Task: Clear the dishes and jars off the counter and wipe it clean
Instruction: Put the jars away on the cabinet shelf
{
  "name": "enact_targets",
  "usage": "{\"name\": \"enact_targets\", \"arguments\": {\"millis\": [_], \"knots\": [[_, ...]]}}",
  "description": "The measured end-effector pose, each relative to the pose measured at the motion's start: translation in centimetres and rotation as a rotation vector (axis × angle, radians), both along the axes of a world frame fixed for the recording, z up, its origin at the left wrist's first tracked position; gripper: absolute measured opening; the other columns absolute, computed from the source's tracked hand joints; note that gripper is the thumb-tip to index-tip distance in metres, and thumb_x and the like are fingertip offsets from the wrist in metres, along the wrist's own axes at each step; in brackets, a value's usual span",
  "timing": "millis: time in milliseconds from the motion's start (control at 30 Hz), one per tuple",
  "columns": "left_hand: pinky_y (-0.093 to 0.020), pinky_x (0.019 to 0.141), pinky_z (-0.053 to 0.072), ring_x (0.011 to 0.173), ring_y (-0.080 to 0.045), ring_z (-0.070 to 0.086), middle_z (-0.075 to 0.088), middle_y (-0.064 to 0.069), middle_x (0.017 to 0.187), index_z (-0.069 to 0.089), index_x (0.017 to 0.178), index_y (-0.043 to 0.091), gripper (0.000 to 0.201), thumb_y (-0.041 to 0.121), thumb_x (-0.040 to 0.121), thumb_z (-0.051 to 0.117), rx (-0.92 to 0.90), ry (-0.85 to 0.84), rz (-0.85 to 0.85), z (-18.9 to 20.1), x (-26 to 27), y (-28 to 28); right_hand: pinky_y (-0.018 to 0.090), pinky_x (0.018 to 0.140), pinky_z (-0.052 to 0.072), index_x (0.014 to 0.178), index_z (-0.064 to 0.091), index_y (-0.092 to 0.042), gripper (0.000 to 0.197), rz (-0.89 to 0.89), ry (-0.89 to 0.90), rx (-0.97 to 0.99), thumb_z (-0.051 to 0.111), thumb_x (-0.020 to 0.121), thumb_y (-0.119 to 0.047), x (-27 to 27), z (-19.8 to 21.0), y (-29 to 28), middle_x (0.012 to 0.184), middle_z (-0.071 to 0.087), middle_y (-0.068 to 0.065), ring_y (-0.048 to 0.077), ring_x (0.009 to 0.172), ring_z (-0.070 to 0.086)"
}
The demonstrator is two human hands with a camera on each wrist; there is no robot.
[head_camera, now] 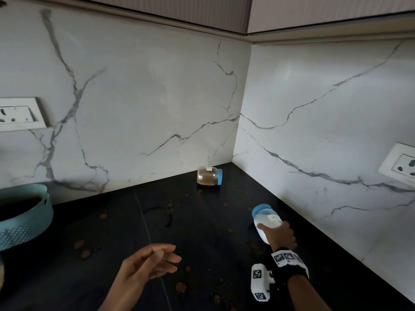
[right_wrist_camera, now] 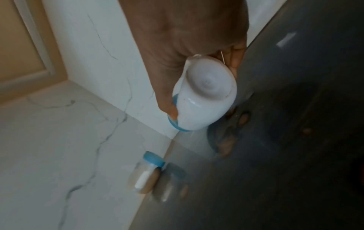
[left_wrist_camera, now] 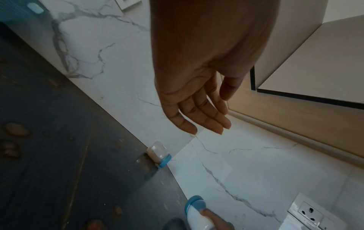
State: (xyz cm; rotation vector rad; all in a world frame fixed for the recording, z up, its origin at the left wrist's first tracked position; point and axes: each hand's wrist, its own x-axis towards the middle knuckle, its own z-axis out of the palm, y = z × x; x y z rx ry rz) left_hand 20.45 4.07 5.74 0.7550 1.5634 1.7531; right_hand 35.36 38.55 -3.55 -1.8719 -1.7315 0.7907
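Your right grip [head_camera: 279, 235]: fingers wrapped round white-filled, blue-lidded jar [head_camera: 267, 218], 4 o'clock on stained black counter [head_camera: 202, 232]. Left grip [head_camera: 152, 261]: slack, empty. Brown-filled, blue-lidded jar [head_camera: 210, 176]: on its side, 12 o'clock corner.

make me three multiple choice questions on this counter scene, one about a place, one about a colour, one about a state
1. Where does the brown-filled jar lie?
A. in the teal basket
B. on the counter by the wall corner
C. in the left hand

2. What colour are the lids of both jars?
A. red
B. blue
C. black

3. What is the left hand doing?
A. gripping a cloth
B. holding a jar
C. hovering open, holding nothing

Answers:
1 B, it lies on its side on the dark counter close to where the marble walls meet.
2 B, the white-filled jar in the right hand and the other jar both show blue lids.
3 C, its fingers are straight and nothing is in them.
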Motion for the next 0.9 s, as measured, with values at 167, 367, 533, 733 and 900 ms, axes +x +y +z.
{"name": "enact_targets", "arguments": {"millis": [167,367,533,733,900], "knots": [[-0.03,0.078,0.053,0.086,-0.021,0.071,0.073,-0.007,0.101,0.069,0.1,0.017,0.017,0.022,0.091,0.056,-0.056,0.012,0.049,0.0,0.3,0.4,0.022,0.061,0.044,0.12,0.051,-0.005,0.068,0.243,0.441,0.013,0.083,0.067,-0.031,-1.9,4.0,-4.1,0.106,0.057,0.004,0.021,0.093,0.055],[-0.025,0.088,0.051,0.112,-0.007,0.059,0.063,0.012,0.118,0.055,0.119,0.03,0.031,0.021,0.089,0.06,-0.038,0.022,0.147,0.5,1.2,-0.1,0.007,0.063,0.043,0.114,0.054,-0.027,0.057,0.697,0.661,0.128,0.084,0.066,-0.025,-6.5,11.1,-15.1,0.098,0.056,-0.019,-0.001,0.092,0.056],[-0.032,0.09,0.05,0.109,-0.011,0.062,0.068,0.007,0.114,0.05,0.127,0.034,0.048,0.047,0.082,0.061,0.067,-0.128,0.256,0.8,0.1,-4.5,0.02,0.085,0.051,0.126,0.049,-0.031,0.084,0.95,0.665,0.15,0.082,0.051,-0.053,-10.5,10.2,-26.7,0.119,0.054,-0.016,-0.001,0.106,0.055],[-0.042,0.08,0.057,0.099,-0.032,0.067,0.069,-0.017,0.107,0.055,0.121,0.011,0.102,0.06,0.037,0.085,0.166,-0.307,0.657,-1.3,-2.6,-15.3,0.015,0.096,0.038,0.132,0.048,-0.02,0.092,1.376,0.619,0.163,0.072,0.054,-0.064,-14.3,5.9,-38.5,0.123,0.044,-0.021,0.0,0.116,0.045],[-0.035,0.067,0.054,0.094,-0.026,0.068,0.07,-0.01,0.106,0.055,0.12,0.015,0.109,0.066,0.028,0.081,0.065,-0.257,0.892,-3.2,-3.4,-25.9,0.015,0.079,0.046,0.101,0.061,-0.027,0.03,1.519,0.601,-0.231,0.073,0.076,-0.041,-20.2,4.9,-43.3,0.101,0.063,-0.005,-0.007,0.087,0.06]]}}
